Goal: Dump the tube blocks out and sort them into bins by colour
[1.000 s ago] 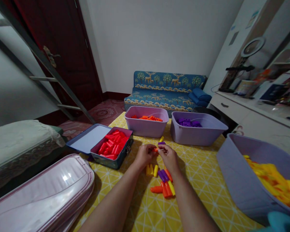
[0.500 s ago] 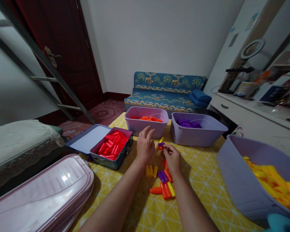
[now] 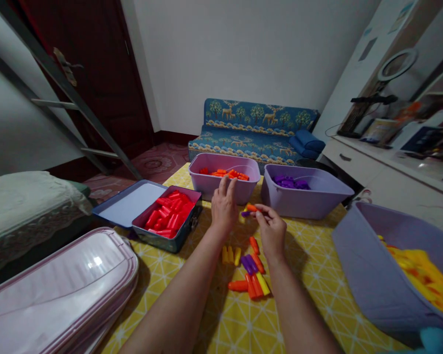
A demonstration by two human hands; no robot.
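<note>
My left hand (image 3: 224, 206) is raised over the yellow tablecloth (image 3: 310, 265) with fingers stretched out, just in front of the lilac bin of orange pieces (image 3: 224, 183). It holds nothing. My right hand (image 3: 272, 230) pinches a small orange piece (image 3: 251, 208) at its fingertips, with a purple piece (image 3: 245, 214) and a yellow one lying on the cloth just beside it. Below both hands lies a loose cluster of orange, purple and yellow pieces (image 3: 251, 275).
A lilac bin with purple pieces (image 3: 306, 196) stands to the right of the orange one. An open tin of red pieces (image 3: 169, 219) sits at left. A large tilted bin of yellow pieces (image 3: 398, 275) is at right, a pink case (image 3: 55, 290) at near left.
My hands have parted: the left opened and rose toward the orange bin, the right lifted with an orange piece. The view has shifted slightly.
</note>
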